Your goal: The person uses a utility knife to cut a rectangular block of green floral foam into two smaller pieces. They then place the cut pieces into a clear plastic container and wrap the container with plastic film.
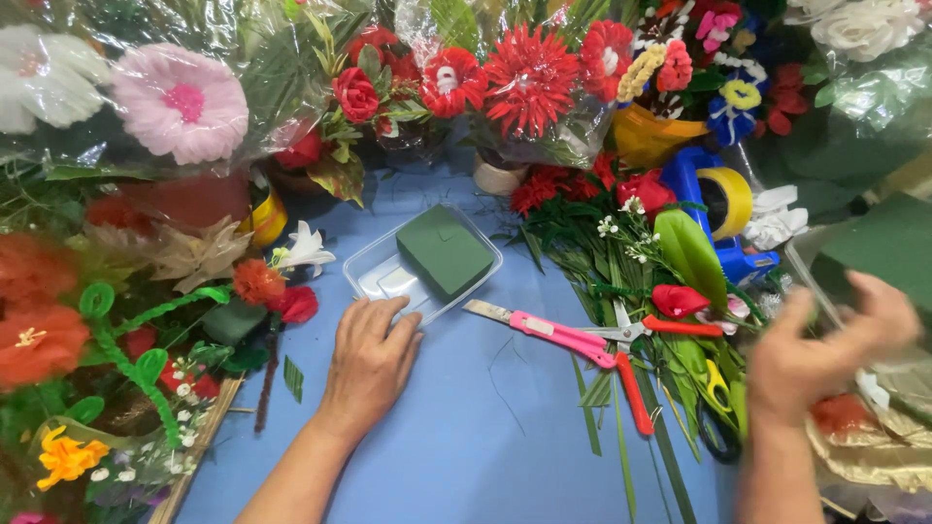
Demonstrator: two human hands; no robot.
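My left hand (371, 361) lies flat on the blue table, fingers together, its fingertips touching the near edge of a clear plastic tray (374, 275). A dark green foam block (445, 251) rests tilted in that tray. My right hand (825, 351) is raised at the right, blurred, fingers spread, beside another clear tray (814, 277) holding green foam (888, 247); whether it grips anything is unclear. Between the hands lie a pink utility knife (544, 330) and red-handled scissors (636, 374).
Artificial flowers in plastic wrap crowd the back and left, among them a pink daisy (182, 102) and red blooms (529, 78). Green stems and leaves (621, 291) lie at right. A blue tape dispenser with a yellow roll (723, 199) stands behind them.
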